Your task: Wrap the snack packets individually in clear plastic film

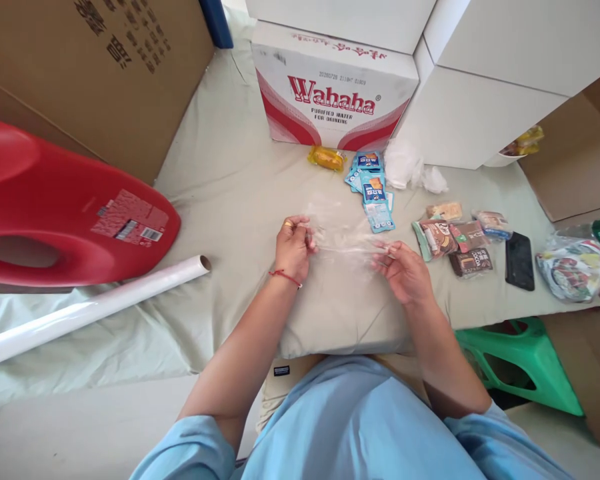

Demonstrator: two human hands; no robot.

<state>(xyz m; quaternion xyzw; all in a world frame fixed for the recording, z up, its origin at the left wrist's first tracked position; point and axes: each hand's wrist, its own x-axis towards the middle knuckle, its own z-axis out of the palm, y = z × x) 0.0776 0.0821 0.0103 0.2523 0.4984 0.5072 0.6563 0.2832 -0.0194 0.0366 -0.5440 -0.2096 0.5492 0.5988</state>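
A clear plastic bag (337, 237) is stretched flat between my two hands, just above the cloth-covered table. My left hand (294, 248), with a red string on the wrist, pinches its left side. On the opposite side, my right hand (404, 268) grips the edge between thumb and fingers. Just beyond the bag lie several blue snack packets (375, 187) in an overlapping pile. A yellow-wrapped snack (327, 158) rests to the left of them. Right of my right hand sits a group of small wrapped snacks, among them a brown cocoa packet (472, 263).
A white and red water carton (330, 93) stands at the back beside crumpled white plastic (404, 167). To the left are a big red jug (70, 213) and a white roll (95, 310). A black phone (519, 261) lies at right, above a green stool (530, 367).
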